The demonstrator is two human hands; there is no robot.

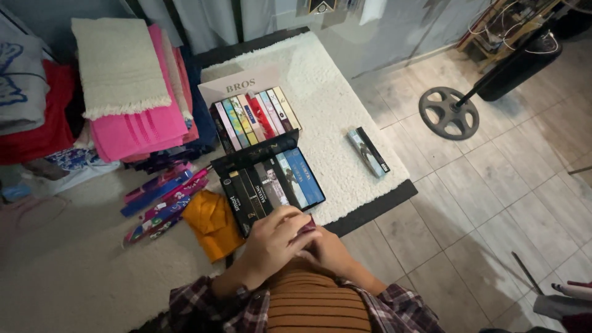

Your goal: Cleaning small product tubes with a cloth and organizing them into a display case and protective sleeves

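- We look down on a low worktop (345, 117) covered with a white fluffy mat, standing on a tiled floor (493, 203).
- To our left sits a stack of folded towels (129, 92), cream on top and pink beneath, well apart from our hands.
- On the mat stand two open display boxes: the far box (250, 114) holds slim pastel cartons, the near box (268, 182) holds dark and blue ones, packed side by side.
- One slim carton (367, 152) lies alone on the mat, to the right of the boxes.
- An orange cloth (213, 223) lies just left of the near box.
- Our left hand (274, 243) is curled closed over a small dark red carton (306, 229) at the near box's front edge; our right hand (330, 253) lies under it, and whether it grips we cannot tell.
- To handle this well, we judge it best to hold the carton by its long sides and keep it square to its neighbours, so the row stays tidy.
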